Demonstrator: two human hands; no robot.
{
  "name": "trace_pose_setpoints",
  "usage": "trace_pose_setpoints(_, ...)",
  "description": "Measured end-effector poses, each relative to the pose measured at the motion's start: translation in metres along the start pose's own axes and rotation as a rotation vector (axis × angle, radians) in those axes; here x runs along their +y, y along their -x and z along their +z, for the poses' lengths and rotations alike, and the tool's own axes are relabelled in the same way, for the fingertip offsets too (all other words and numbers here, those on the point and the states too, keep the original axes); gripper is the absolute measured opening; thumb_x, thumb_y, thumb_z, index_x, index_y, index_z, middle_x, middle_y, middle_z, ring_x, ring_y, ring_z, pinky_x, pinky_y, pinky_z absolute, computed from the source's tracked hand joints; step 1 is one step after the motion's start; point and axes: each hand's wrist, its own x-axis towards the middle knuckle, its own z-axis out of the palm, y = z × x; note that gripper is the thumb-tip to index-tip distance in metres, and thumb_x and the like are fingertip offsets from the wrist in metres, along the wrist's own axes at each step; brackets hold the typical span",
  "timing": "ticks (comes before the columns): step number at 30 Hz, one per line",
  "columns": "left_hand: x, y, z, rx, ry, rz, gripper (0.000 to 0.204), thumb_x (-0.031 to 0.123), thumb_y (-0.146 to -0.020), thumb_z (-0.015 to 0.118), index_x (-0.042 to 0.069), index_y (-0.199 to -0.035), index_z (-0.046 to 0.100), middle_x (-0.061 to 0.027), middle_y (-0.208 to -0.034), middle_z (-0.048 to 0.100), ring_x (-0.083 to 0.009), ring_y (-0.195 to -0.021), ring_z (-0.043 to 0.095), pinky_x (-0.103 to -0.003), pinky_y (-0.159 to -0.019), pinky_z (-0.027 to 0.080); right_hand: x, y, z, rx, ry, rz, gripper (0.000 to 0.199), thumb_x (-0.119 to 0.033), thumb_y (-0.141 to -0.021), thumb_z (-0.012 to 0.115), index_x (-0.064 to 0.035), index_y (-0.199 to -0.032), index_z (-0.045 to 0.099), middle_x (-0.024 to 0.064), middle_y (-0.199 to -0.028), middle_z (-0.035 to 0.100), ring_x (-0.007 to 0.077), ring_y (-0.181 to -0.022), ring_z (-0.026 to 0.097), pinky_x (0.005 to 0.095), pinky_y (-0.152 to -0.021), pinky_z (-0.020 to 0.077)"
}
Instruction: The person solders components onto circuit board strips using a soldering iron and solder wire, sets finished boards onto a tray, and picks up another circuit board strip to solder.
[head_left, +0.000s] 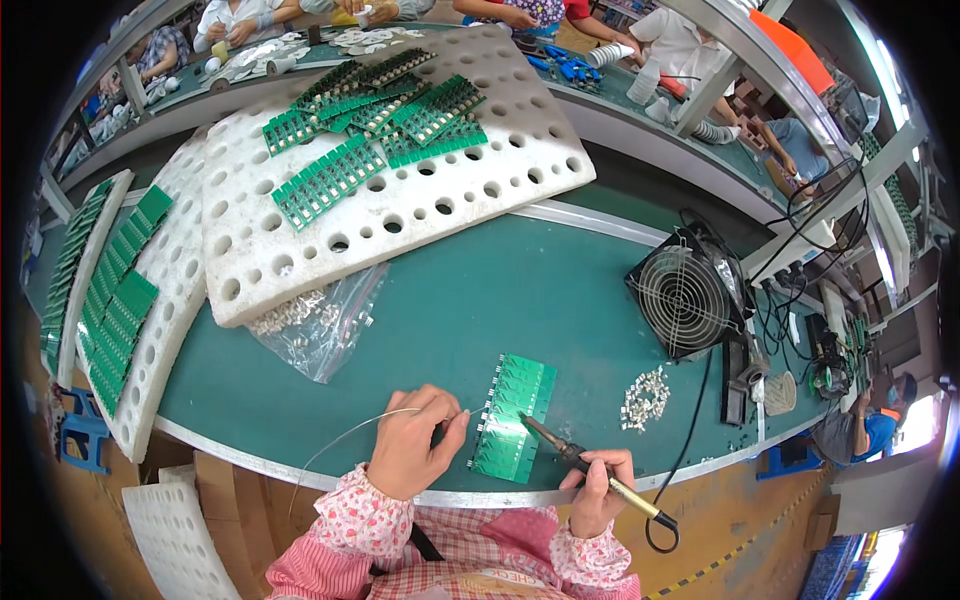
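Observation:
A green circuit board panel (512,420) lies on the green bench near its front edge, with small silvery parts along its left edge. My left hand (418,440) is closed, thumb and fingers pinching a thin solder wire (350,431); the wire's end points at the panel's left side and its tail curves down past the bench edge. In my right hand (600,488) is a soldering iron (570,451), gripped by its gold-coloured handle. Its tip is over the middle of the panel; whether it touches cannot be made out.
White foam boards with holes (470,185) at the back left carry stacked green panels (330,180). Beside them lies a clear bag of small metal parts (325,335). To the right stand a black fan (684,297), a pile of small parts (645,398) and the iron's cord (690,425). Other people work across the bench.

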Motion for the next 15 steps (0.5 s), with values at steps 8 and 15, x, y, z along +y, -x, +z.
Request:
trace_pose_setpoints(8,-0.002,-0.004,0.001,-0.047,-0.052,0.047,0.015,0.004,-0.079,0.069,0.005,-0.072,0.056,-0.0042,-0.084,0.064,-0.0219,-0.073,0.057,-0.035,-0.072,0.037,0.0,-0.001,0.015,-0.031,-0.018,0.025,0.019,-0.016,-0.097,0.052,0.0027,-0.095,0.054,0.0099,-0.073,0.062,0.0128,-0.054,0.06,0.0246,-0.051,0.0462)
trace_pose_setpoints(15,-0.001,-0.003,0.002,-0.062,-0.085,0.062,0.013,0.004,-0.076,0.07,0.006,-0.073,0.058,-0.0021,-0.086,0.062,-0.021,-0.073,0.055,-0.034,-0.072,0.036,0.0,0.0,0.015,-0.038,-0.048,0.055,0.017,-0.014,-0.097,0.052,0.0032,-0.094,0.054,0.0117,-0.076,0.064,0.0129,-0.055,0.061,0.0248,-0.052,0.0483)
